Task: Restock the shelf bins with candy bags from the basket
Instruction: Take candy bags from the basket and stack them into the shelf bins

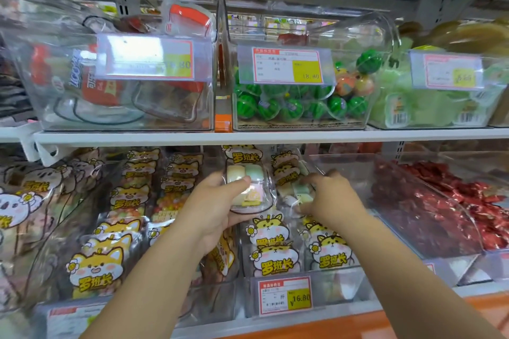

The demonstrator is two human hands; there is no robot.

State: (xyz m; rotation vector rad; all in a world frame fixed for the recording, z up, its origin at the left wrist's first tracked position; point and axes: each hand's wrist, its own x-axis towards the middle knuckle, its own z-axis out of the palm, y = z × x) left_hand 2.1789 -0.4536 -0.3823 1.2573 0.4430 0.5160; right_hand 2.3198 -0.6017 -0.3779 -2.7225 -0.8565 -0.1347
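Observation:
My left hand (213, 205) grips a clear candy bag (249, 183) with pastel marshmallow pieces and a yellow hamster print, held upright over the lower middle bin (303, 297). My right hand (329, 198) reaches into the same bin, its fingers closed on another pastel candy bag (296, 194) among the stacked ones. Several hamster-print bags (272, 253) stand in rows in this bin. The basket is out of view.
Left of it, a bin holds fox-print candy bags (96, 270). To the right is a bin of red-wrapped candies (440, 209). The upper shelf (248, 136) carries clear bins with a cola-style pack (91, 77), watermelon balls (289, 107) and green cups (427, 107).

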